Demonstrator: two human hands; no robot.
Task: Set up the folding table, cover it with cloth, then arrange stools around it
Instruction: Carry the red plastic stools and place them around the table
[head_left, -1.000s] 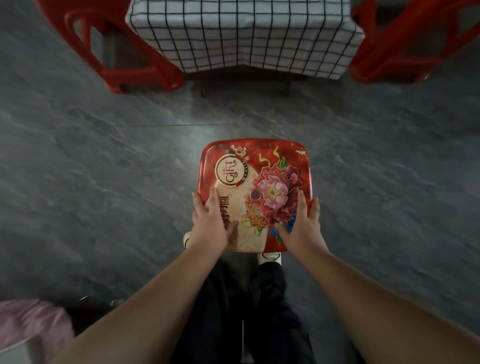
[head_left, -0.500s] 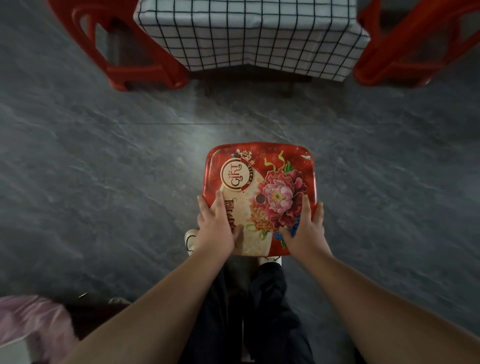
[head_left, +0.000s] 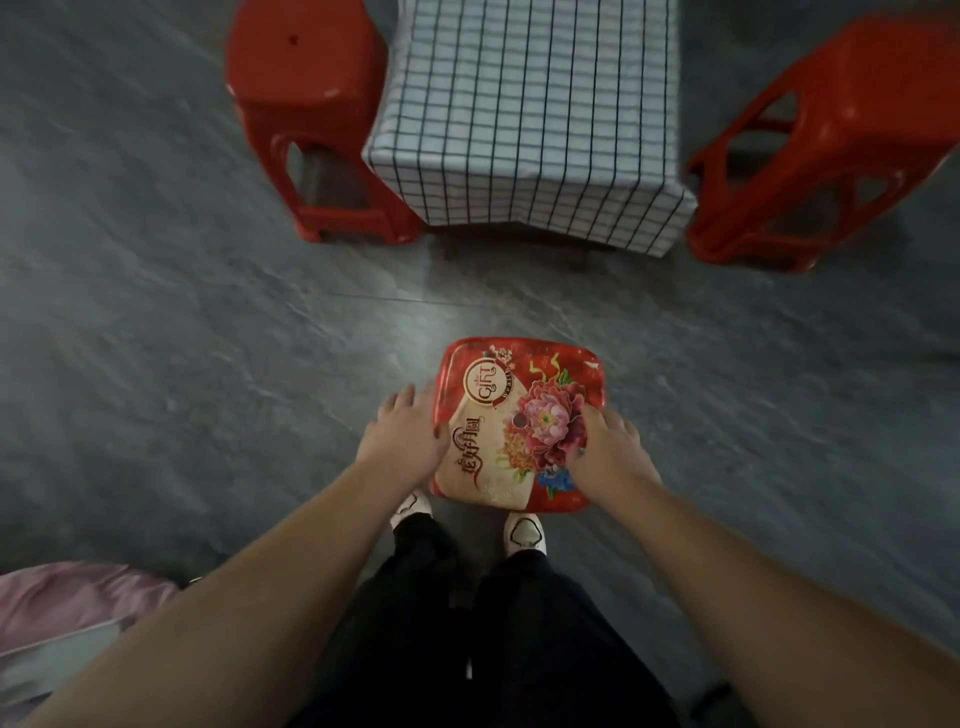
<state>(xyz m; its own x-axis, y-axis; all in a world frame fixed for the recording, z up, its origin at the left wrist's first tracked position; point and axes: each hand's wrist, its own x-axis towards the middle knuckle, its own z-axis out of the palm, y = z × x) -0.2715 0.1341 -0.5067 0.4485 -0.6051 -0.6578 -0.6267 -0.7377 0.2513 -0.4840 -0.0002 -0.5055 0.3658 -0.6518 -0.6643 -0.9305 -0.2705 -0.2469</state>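
A stool with a red, flower-printed seat (head_left: 519, 410) is right in front of my feet; its legs are hidden under the seat. My left hand (head_left: 402, 434) grips the seat's left edge with the thumb on top. My right hand (head_left: 610, 449) grips the right edge, fingers curled over the side. Ahead stands the table under a white cloth with a dark grid (head_left: 524, 119). One plain red stool (head_left: 311, 119) stands at its left side, another red stool (head_left: 826, 150) at its right.
The floor is dark grey tile (head_left: 182, 338), open between the printed stool and the table. A pink cloth bundle (head_left: 62, 618) lies at the lower left. My dark trousers and white shoes (head_left: 524, 532) are just behind the stool.
My hands have slid from the seat's near edge out to its left and right sides. The view has tilted up, so more of the table and red stools shows.
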